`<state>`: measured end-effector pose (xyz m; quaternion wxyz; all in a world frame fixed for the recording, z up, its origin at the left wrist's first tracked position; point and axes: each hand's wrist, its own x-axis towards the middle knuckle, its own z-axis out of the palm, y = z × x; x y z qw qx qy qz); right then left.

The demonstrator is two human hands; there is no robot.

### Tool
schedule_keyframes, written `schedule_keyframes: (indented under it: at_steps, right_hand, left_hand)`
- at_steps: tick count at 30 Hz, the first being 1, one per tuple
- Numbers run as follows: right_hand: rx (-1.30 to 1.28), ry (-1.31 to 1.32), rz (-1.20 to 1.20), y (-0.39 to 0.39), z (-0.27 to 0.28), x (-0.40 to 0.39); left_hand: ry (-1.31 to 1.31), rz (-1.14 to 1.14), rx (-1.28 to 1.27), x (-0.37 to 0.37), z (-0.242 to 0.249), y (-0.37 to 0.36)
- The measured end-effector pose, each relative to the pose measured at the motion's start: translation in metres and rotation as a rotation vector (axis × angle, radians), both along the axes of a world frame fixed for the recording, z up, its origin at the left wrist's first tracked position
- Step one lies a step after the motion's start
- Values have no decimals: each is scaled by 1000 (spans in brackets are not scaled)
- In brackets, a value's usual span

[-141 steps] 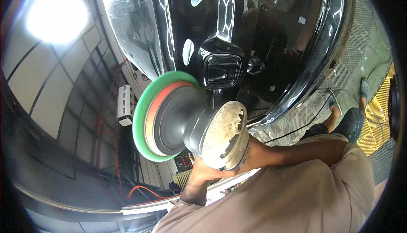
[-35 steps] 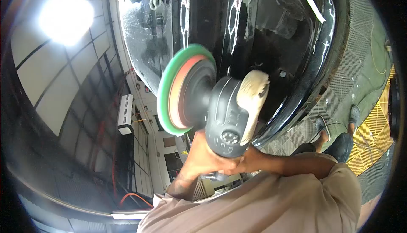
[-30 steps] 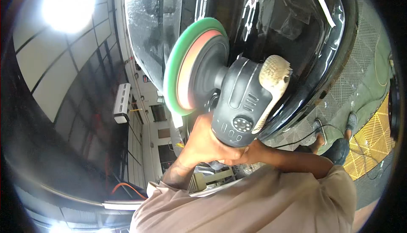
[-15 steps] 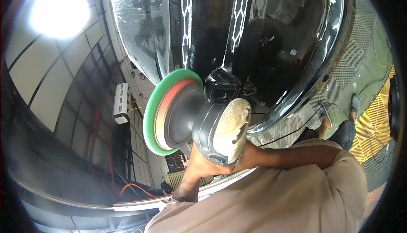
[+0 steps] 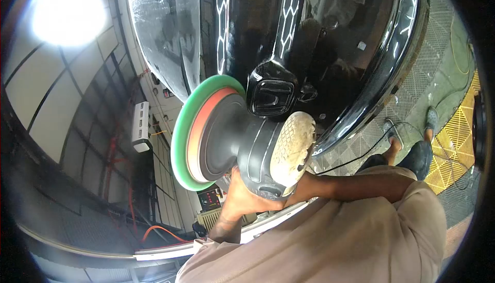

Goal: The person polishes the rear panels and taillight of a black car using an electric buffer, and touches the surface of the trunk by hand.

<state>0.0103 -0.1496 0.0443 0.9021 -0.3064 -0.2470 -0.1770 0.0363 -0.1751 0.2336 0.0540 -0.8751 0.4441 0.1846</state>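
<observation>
A black and grey car polisher (image 5: 252, 149) with a green foam pad (image 5: 181, 144) is held in front of my body, its pad edge turned to the left. An orange layer backs the foam. My left hand (image 5: 245, 195) is closed around the underside of the polisher, the fingers mostly hidden behind it. At the polisher's right end, by a worn pale textured cover (image 5: 294, 149), my right hand (image 5: 304, 187) grips it, largely covered by the tool. Just beyond, the glossy black car bodywork (image 5: 356, 40) carries a rounded-square black fitting (image 5: 273, 97), which the tool overlaps in this view.
A black cord (image 5: 356, 160) runs from the tool's side past my legs (image 5: 415, 162). Grey and yellow floor tiles (image 5: 454, 162) lie at the right. An orange hose (image 5: 162, 227) curves at lower left, near a white slotted box (image 5: 140, 127).
The polisher has turned slightly, its pale-covered end shifting right and its pad a little left and up. The car appears slightly shifted in view. Both hands keep their grip.
</observation>
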Motion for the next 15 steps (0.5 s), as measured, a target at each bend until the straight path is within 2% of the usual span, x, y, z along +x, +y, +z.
schedule_keyframes:
  at_steps: [1,3,5,6,8,11,13,15]
  right_hand:
    - [0,4,1,12,-2,2]
    - [-74,-61,-164,39,-9,8]
    - [-144,-70,-238,68,-17,14]
    - [-109,-53,-182,71,-18,12]
    - [-36,-16,-72,78,-21,8]
    - [-105,-70,-170,84,-26,9]
    - [-11,-89,42,86,-30,8]
    - [13,-85,120,93,-34,7]
  left_hand:
    - [19,49,-65,-1,-2,7]
    - [47,100,-130,-3,-6,15]
    - [134,252,-192,-5,-10,20]
    - [166,304,-213,-6,-12,23]
    - [154,267,-223,-5,-15,35]
    - [133,220,-239,-5,-18,53]
    - [114,222,-241,-6,-22,70]
    - [101,231,-241,-6,-26,78]
